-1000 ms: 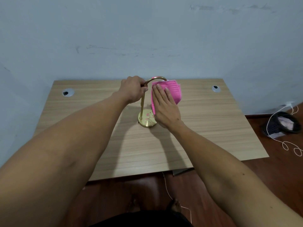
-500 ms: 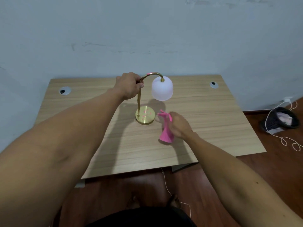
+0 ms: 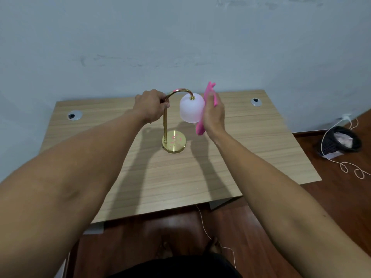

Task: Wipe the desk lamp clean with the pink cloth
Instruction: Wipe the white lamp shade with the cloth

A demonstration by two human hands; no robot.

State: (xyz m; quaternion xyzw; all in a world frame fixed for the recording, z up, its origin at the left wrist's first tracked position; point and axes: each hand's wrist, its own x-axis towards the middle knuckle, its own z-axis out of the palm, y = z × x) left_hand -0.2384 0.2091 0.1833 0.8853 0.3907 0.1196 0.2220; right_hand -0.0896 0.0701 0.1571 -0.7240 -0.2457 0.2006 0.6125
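**Pink cloth back against the shade, right side**

Wood floor and both bare forearms fill the bottom of the frame; the forearms converge toward frame centre over the near edge of the desk (image 3: 160, 187).

Change noted: half a second ago the right hand was low over the desktop, beside the base, with the cloth bunched and hanging. Now the right hand (image 3: 213, 115) is raised and pressed flat to the right flank of the white shade (image 3: 190, 110), with the pink cloth (image 3: 208, 93) sandwiched between palm and shade. One end of the cloth sticks up above the fingers, the other hangs below the wrist. Fingers lie together and extended, pinning the cloth rather than gripping it. Judgement: a fresh wiping pass on the shade's right and far side is starting; the shade is not finished.

Desk lamp (image 3: 174, 144) stands upright at frame centre, brass base flat on the desk. Pink marks show on the base disc, so that part likely still needs wiping.

Left hand (image 3: 150, 106) is closed in a fist around the brass stem just below the arch, steadying it.

Room: bare desktop all round the lamp, edges well apart from the base. Cable grommets sit at upper left and upper right. Wall close behind limits reach past the shade.
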